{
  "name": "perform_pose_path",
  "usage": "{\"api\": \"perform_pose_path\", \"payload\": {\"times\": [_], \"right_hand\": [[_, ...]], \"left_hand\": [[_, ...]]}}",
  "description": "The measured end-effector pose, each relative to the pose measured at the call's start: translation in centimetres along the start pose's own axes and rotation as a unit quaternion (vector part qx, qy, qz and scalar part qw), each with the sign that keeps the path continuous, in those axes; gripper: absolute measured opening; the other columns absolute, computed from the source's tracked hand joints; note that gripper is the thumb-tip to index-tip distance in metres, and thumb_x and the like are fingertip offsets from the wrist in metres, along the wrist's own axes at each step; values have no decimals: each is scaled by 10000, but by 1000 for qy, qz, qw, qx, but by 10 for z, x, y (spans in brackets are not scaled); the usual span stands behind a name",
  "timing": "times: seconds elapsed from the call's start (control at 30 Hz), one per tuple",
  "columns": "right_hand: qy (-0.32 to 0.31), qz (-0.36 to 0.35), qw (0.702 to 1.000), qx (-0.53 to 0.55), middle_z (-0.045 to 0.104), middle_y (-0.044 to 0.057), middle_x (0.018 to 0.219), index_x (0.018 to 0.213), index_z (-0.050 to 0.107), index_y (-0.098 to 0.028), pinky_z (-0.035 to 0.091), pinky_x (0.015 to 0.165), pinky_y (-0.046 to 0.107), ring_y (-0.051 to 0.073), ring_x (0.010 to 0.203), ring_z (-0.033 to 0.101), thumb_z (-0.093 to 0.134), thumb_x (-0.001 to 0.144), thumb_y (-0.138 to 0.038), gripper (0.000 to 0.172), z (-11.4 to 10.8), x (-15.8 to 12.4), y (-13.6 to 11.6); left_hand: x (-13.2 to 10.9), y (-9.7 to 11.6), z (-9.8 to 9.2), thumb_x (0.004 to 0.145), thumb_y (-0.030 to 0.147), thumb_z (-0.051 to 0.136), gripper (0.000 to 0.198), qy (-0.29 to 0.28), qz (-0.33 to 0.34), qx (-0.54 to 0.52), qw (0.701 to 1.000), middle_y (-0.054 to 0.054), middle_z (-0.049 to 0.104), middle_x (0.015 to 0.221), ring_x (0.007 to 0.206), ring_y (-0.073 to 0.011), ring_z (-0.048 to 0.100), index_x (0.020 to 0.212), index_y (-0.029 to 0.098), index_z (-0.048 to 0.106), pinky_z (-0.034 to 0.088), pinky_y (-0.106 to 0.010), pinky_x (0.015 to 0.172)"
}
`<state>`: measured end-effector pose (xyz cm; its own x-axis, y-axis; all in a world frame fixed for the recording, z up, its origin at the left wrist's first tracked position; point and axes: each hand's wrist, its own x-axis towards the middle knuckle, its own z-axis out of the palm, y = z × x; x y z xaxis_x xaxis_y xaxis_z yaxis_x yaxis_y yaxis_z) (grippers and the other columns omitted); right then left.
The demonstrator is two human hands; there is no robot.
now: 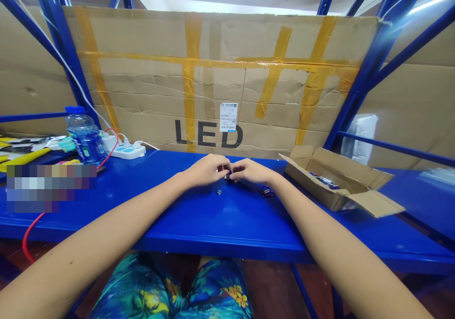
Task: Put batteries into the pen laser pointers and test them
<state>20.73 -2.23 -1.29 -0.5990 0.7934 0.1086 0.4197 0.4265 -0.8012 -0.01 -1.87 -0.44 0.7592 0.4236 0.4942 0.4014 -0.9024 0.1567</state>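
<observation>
My left hand point(209, 170) and my right hand point(253, 171) meet over the middle of the blue table, fingers closed in a pinch. Between their fingertips is a small dark object point(229, 177), mostly covered, so its kind cannot be made out. A bit of red shows at the left fingers. Just in front of the left hand, a small shiny metallic piece point(219, 192) lies on the tabletop. Beside my right wrist rests a small part with a red and dark wire loop point(267, 192).
An open cardboard box point(337, 200) with small items inside stands at the right. To the left are a water bottle point(85, 136), a white power strip point(130, 152) and a yellow-handled tool point(26, 159). A large cardboard sheet point(156, 91) and blue posts close off the back.
</observation>
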Motion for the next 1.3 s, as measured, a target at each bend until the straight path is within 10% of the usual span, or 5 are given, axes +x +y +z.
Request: {"api": "perform_pose_path", "payload": {"times": [0.2,0.5,0.67,0.9,1.3], "right_hand": [[5,-3,1000,29,659,32,797,824,660,-151,493,722,310,150,727,589,660,737,-284,159,3,1,1],[8,9,999,-31,644,27,745,839,662,-152,481,624,274,135,647,567,609,765,-253,136,1,-1,-4],[-12,9,999,-50,639,22,738,896,669,-156,488,605,269,131,634,564,569,788,-220,161,3,-1,-5],[2,19,999,-28,589,6,687,990,644,-166,451,570,265,130,594,531,533,823,-200,203,7,-2,-9],[135,-45,990,-26,577,-23,794,931,437,-216,396,632,267,145,712,518,665,747,-306,307,11,3,2]], "left_hand": [[-1,-2,-8,808,194,556,152,-7,-51,-24,998,-22,695,786,699,-136,598,885,166,684,410,-237,650],[-6,9,-26,735,291,630,140,-305,-129,-110,937,-2,664,739,675,-145,590,812,182,672,403,-227,592],[-6,2,-18,735,237,584,98,-247,-105,-98,958,9,630,700,632,-133,554,786,182,647,384,-233,577],[-1,-5,-13,794,260,562,125,17,-130,-127,983,-20,666,747,686,-136,586,816,158,630,424,-239,625],[0,-4,-6,801,235,555,79,31,-170,-206,963,35,570,582,529,-113,559,817,167,591,406,-223,517]]}}
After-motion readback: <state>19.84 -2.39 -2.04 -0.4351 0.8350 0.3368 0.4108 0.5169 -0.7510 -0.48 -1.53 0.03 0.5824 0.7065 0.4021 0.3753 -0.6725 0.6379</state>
